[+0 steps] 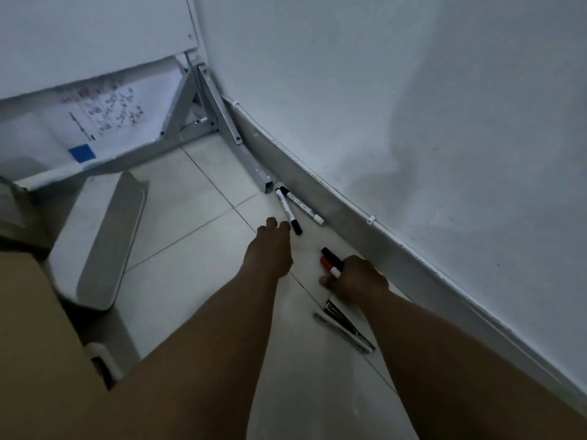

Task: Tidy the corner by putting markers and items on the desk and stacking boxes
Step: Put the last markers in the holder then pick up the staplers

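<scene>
Picking markers off the floor, the right hand (357, 277) grips two markers (332, 263) while the half-open, empty left hand (270, 249) must next close on the black-capped marker (288, 211) by the wall.

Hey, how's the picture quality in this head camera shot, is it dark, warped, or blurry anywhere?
Head view: dim and bluish, no glare; a soft shadow falls across the wall. Wide-angle distortion bends the baseboard into a curve. The cardboard box at the near left edge is blurred, while the two markers on the floor near the left hand read fairly sharp.
</scene>
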